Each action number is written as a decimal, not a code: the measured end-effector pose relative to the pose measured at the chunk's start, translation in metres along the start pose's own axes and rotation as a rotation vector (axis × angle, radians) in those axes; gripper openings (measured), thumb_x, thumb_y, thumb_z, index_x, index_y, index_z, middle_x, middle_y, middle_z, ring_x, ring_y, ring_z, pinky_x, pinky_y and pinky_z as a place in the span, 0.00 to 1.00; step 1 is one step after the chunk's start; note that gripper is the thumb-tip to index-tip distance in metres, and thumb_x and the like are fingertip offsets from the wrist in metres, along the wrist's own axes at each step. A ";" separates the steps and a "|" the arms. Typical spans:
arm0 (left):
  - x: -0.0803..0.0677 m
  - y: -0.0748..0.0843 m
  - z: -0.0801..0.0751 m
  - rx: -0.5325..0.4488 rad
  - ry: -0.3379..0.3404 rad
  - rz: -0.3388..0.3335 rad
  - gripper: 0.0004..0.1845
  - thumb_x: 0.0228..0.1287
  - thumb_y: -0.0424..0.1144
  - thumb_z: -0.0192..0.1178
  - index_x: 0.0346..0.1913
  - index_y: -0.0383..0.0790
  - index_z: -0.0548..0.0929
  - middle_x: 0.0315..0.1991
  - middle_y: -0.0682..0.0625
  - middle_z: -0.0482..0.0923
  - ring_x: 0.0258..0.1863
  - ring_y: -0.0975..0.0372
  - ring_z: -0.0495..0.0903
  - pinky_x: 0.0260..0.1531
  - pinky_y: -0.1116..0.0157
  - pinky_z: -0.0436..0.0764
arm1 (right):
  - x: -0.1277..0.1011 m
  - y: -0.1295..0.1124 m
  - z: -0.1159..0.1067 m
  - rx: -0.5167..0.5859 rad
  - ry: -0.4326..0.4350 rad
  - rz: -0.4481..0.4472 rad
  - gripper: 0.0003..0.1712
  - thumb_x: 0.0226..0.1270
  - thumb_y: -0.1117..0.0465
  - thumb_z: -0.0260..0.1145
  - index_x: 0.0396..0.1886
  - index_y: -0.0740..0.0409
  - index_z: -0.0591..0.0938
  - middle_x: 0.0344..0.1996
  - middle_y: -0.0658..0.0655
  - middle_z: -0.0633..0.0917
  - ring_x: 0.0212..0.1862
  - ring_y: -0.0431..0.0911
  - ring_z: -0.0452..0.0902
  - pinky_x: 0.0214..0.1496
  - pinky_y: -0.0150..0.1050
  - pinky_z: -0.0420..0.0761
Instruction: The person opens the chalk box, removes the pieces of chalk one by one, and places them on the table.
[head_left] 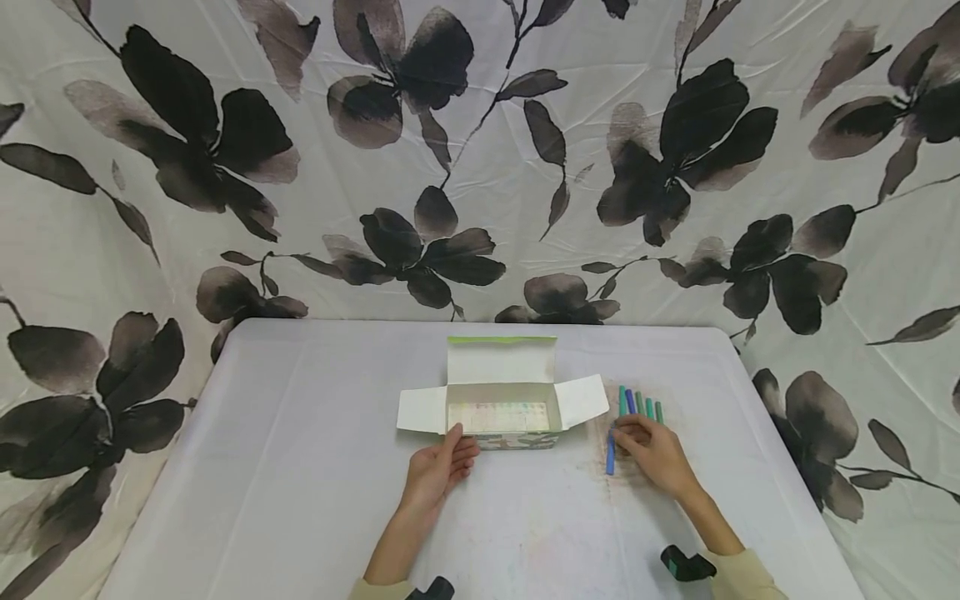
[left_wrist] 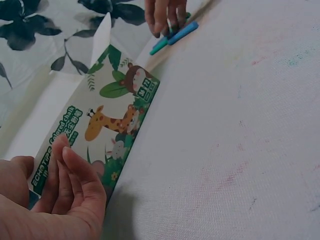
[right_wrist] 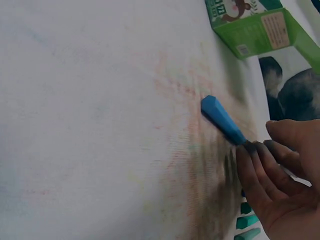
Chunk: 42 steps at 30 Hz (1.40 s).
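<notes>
Blue crayon (right_wrist: 222,120) under right hand (head_left: 656,454) fingers (right_wrist: 255,175), tip protruding.

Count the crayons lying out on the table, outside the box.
5 in the head view. One blue crayon lies under the right hand's fingertips. Four more, three green and one blue, lie in a row just beyond that hand, right of the open box. The hand may hide others.

Printed cardboard box (head_left: 501,414), matt woven tablecloth (head_left: 300,467)
</notes>
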<state>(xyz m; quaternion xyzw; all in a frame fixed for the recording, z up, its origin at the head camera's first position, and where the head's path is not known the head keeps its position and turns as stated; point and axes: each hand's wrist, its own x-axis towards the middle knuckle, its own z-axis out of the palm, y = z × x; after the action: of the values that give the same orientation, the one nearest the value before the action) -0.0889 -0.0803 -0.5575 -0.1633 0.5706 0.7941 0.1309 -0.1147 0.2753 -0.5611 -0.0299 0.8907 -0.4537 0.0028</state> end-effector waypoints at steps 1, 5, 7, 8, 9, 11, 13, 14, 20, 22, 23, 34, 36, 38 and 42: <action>0.000 0.000 0.000 0.000 -0.001 0.000 0.32 0.74 0.56 0.62 0.52 0.23 0.82 0.41 0.46 0.87 0.35 0.67 0.81 0.35 0.74 0.82 | 0.001 -0.002 -0.002 -0.001 0.007 0.003 0.17 0.76 0.60 0.67 0.56 0.67 0.82 0.44 0.60 0.87 0.45 0.52 0.85 0.46 0.33 0.84; -0.001 0.000 0.000 -0.005 -0.003 -0.003 0.32 0.74 0.56 0.62 0.53 0.23 0.81 0.41 0.45 0.87 0.35 0.67 0.81 0.35 0.74 0.82 | 0.004 -0.012 -0.011 0.009 0.030 0.017 0.18 0.78 0.56 0.64 0.56 0.66 0.82 0.46 0.61 0.87 0.50 0.53 0.84 0.51 0.30 0.82; -0.001 0.000 0.000 -0.007 -0.003 -0.003 0.32 0.74 0.56 0.62 0.53 0.22 0.81 0.41 0.45 0.87 0.35 0.67 0.81 0.35 0.74 0.82 | 0.007 -0.019 -0.016 0.023 0.041 0.018 0.19 0.79 0.55 0.64 0.56 0.67 0.82 0.47 0.61 0.87 0.50 0.53 0.84 0.50 0.28 0.82; -0.001 0.000 0.000 -0.009 -0.003 -0.004 0.32 0.74 0.56 0.61 0.53 0.22 0.81 0.41 0.45 0.87 0.35 0.67 0.81 0.35 0.74 0.82 | 0.008 -0.022 -0.019 0.030 0.047 0.014 0.19 0.79 0.55 0.64 0.56 0.67 0.82 0.47 0.62 0.86 0.50 0.53 0.84 0.50 0.28 0.82; -0.001 0.000 0.000 -0.009 -0.003 -0.003 0.32 0.74 0.56 0.61 0.53 0.22 0.81 0.41 0.45 0.87 0.35 0.67 0.81 0.35 0.74 0.82 | 0.010 -0.025 -0.022 0.039 0.049 0.008 0.19 0.79 0.56 0.64 0.56 0.67 0.82 0.47 0.62 0.86 0.49 0.53 0.84 0.49 0.27 0.82; -0.001 0.001 -0.001 -0.007 -0.006 0.000 0.32 0.74 0.56 0.61 0.53 0.22 0.81 0.42 0.44 0.86 0.35 0.67 0.81 0.36 0.74 0.82 | 0.013 -0.031 -0.027 0.060 0.051 -0.008 0.19 0.79 0.56 0.64 0.56 0.68 0.81 0.46 0.64 0.86 0.48 0.54 0.84 0.48 0.28 0.82; -0.001 0.001 -0.001 -0.003 -0.009 0.001 0.32 0.74 0.56 0.61 0.53 0.22 0.81 0.42 0.44 0.86 0.35 0.66 0.81 0.36 0.73 0.82 | 0.016 -0.036 -0.032 0.079 0.052 -0.034 0.18 0.79 0.57 0.64 0.56 0.69 0.81 0.47 0.67 0.85 0.46 0.54 0.85 0.47 0.30 0.84; -0.001 0.001 -0.001 -0.001 -0.009 0.001 0.32 0.74 0.56 0.61 0.53 0.22 0.81 0.42 0.44 0.86 0.36 0.66 0.81 0.36 0.73 0.82 | 0.018 -0.039 -0.034 0.088 0.052 -0.052 0.18 0.79 0.58 0.64 0.55 0.69 0.81 0.46 0.68 0.85 0.45 0.54 0.85 0.46 0.31 0.84; 0.000 0.001 -0.002 0.001 -0.006 0.000 0.32 0.74 0.56 0.61 0.53 0.22 0.81 0.41 0.45 0.87 0.36 0.66 0.82 0.36 0.74 0.83 | 0.031 -0.057 -0.039 0.087 0.054 -0.155 0.14 0.76 0.62 0.66 0.54 0.68 0.82 0.45 0.65 0.86 0.43 0.47 0.85 0.46 0.26 0.82; 0.000 0.001 -0.002 0.001 -0.005 0.000 0.32 0.74 0.56 0.61 0.53 0.22 0.81 0.41 0.45 0.87 0.36 0.66 0.82 0.36 0.74 0.83 | 0.035 -0.064 -0.038 0.088 0.041 -0.172 0.14 0.76 0.62 0.67 0.53 0.67 0.83 0.44 0.64 0.87 0.43 0.45 0.84 0.46 0.25 0.81; 0.000 0.000 -0.002 0.002 -0.004 0.000 0.32 0.74 0.56 0.61 0.53 0.22 0.81 0.41 0.45 0.87 0.36 0.65 0.82 0.36 0.74 0.83 | 0.037 -0.067 -0.038 0.093 0.030 -0.181 0.14 0.76 0.62 0.67 0.53 0.67 0.83 0.44 0.63 0.87 0.43 0.45 0.84 0.47 0.25 0.82; 0.000 0.000 -0.002 0.004 0.004 0.000 0.32 0.74 0.56 0.61 0.53 0.22 0.81 0.41 0.45 0.87 0.36 0.66 0.82 0.36 0.74 0.83 | 0.054 -0.095 -0.012 0.060 -0.086 -0.291 0.12 0.75 0.62 0.68 0.52 0.64 0.84 0.43 0.60 0.87 0.43 0.51 0.85 0.47 0.34 0.85; 0.000 0.000 -0.002 0.003 0.005 0.002 0.32 0.74 0.56 0.61 0.53 0.22 0.81 0.42 0.45 0.87 0.36 0.66 0.82 0.36 0.74 0.83 | 0.056 -0.098 -0.005 0.061 -0.113 -0.311 0.13 0.74 0.62 0.68 0.52 0.65 0.84 0.43 0.59 0.87 0.45 0.50 0.85 0.48 0.35 0.85; 0.000 -0.001 -0.002 0.004 0.004 0.004 0.32 0.74 0.56 0.61 0.53 0.22 0.81 0.41 0.45 0.87 0.36 0.66 0.82 0.36 0.74 0.83 | 0.059 -0.100 0.002 0.066 -0.148 -0.324 0.13 0.74 0.63 0.69 0.52 0.65 0.84 0.43 0.58 0.87 0.46 0.50 0.84 0.49 0.36 0.85; 0.000 -0.001 -0.002 -0.001 -0.001 0.009 0.32 0.75 0.55 0.61 0.52 0.22 0.81 0.40 0.45 0.87 0.36 0.66 0.82 0.36 0.73 0.83 | 0.063 -0.106 0.016 0.083 -0.218 -0.333 0.14 0.73 0.63 0.70 0.52 0.66 0.84 0.42 0.57 0.87 0.45 0.50 0.84 0.48 0.39 0.86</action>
<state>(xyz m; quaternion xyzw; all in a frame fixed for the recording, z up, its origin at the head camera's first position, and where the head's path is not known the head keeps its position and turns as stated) -0.0878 -0.0819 -0.5590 -0.1605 0.5709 0.7950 0.1275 -0.1720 0.1965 -0.4838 -0.2254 0.8483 -0.4785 0.0254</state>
